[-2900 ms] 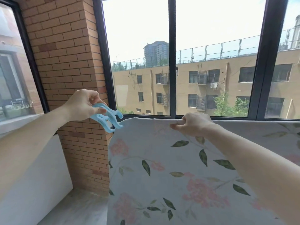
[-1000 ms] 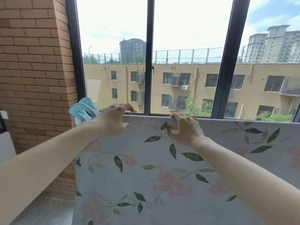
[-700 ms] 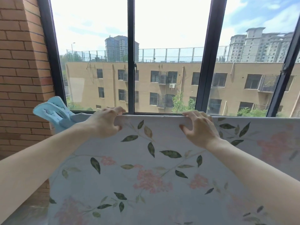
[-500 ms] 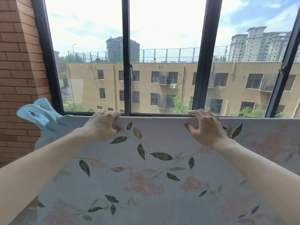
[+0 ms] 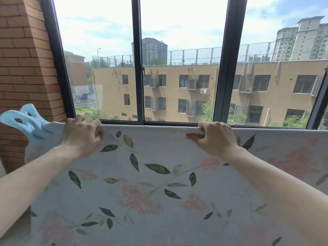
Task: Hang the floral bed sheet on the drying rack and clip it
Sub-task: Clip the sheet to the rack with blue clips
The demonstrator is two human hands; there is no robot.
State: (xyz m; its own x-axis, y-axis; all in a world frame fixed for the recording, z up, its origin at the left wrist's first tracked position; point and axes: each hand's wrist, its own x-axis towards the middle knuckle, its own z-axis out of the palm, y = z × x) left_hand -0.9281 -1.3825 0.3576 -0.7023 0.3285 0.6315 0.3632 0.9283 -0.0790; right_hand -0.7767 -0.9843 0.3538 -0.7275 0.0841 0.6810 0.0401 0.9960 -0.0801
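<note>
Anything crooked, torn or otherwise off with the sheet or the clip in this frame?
Nothing stands out. The sheet hangs flat with its top edge level, no tears or bunching visible. Both the left hand and right hand grip that edge. The blue clip sits at the left end, tilted outward; its bite is hidden.

Both bare forearms reach forward and up, well apart; left hand [image 5: 80,137] knuckles up, fingers curled over the sheet [image 5: 159,192] top edge; right hand [image 5: 215,138] same height, fingers hooked over the edge, thumb pressed beneath, pinching it.
</note>
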